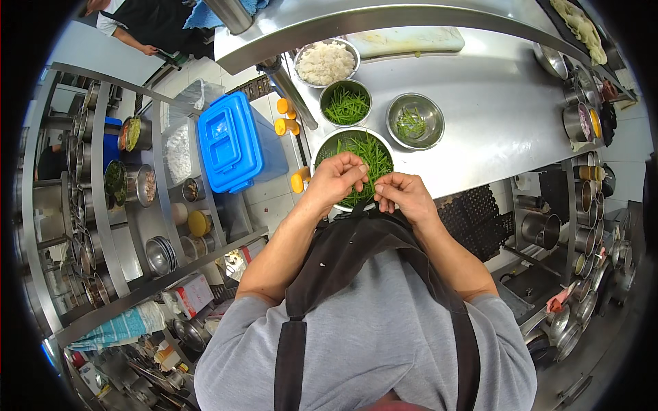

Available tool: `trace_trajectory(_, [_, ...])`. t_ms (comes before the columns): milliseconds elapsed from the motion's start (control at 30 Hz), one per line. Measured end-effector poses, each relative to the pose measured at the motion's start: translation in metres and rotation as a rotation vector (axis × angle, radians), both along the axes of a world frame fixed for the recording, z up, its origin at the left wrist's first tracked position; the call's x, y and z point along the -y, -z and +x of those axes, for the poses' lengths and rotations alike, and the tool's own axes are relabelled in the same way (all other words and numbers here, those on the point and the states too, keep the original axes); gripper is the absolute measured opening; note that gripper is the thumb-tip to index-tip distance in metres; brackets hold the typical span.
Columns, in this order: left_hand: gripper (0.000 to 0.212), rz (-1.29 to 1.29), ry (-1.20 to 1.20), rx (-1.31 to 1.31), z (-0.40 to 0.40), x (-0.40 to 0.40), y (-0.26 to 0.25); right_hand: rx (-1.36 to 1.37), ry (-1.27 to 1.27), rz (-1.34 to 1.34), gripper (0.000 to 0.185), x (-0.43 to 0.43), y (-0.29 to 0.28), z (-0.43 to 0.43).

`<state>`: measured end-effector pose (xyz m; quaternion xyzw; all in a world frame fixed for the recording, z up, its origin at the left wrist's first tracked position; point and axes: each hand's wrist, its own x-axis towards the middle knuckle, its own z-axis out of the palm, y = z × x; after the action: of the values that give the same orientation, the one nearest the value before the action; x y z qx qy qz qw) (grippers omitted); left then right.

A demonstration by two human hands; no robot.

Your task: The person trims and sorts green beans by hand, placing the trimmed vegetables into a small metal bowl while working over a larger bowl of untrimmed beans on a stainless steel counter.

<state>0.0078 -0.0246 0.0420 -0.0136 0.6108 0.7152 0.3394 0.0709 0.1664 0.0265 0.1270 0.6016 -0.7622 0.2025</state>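
Both hands are over a metal colander of cut green beans or similar green stalks at the table's near edge. My left hand has thumb and fingertips pinched together above the stalks; whether a piece is between them is too small to tell. Close on its right, my right hand also has thumb and forefinger together at the colander's rim, its hold unclear. Beyond the colander stands a metal pot of green pieces. A metal bowl to the right holds a few pale green pieces.
A bowl of white rice and a cutting board lie farther back on the steel table. Left of the table are orange-lidded containers, a blue lidded bin and a metal shelf rack. A co-worker stands at upper left.
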Motion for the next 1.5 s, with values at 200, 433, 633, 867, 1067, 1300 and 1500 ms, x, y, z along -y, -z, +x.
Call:
trace_trajectory(200, [0.012, -0.004, 0.007, -0.011, 0.0, -0.001, -0.002, -0.004, -0.009, 0.011, 0.018, 0.001, -0.006, 0.0])
trace_trajectory(433, [0.012, 0.02, 0.047, -0.008, -0.001, 0.001, 0.001, 0.018, 0.002, -0.035, 0.017, 0.001, -0.004, 0.002])
trace_trajectory(633, [0.012, 0.098, 0.101, 0.013, -0.002, 0.005, 0.006, 0.012, 0.0, -0.027, 0.015, 0.002, -0.003, 0.003])
trace_trajectory(867, [0.012, 0.092, 0.039, 0.012, -0.002, 0.004, 0.003, 0.009, 0.027, -0.063, 0.013, 0.0, -0.004, 0.003])
trace_trajectory(1067, [0.01, -0.002, -0.082, 0.008, -0.006, 0.006, 0.006, 0.003, 0.052, -0.049, 0.013, -0.008, 0.001, 0.002])
trace_trajectory(1300, [0.008, -0.084, -0.166, -0.034, -0.013, 0.021, 0.011, -0.089, 0.125, 0.023, 0.014, -0.025, -0.008, -0.006])
trace_trajectory(1500, [0.009, -0.158, -0.194, -0.116, -0.019, 0.034, 0.014, -0.392, 0.426, 0.217, 0.012, -0.049, -0.028, -0.037])
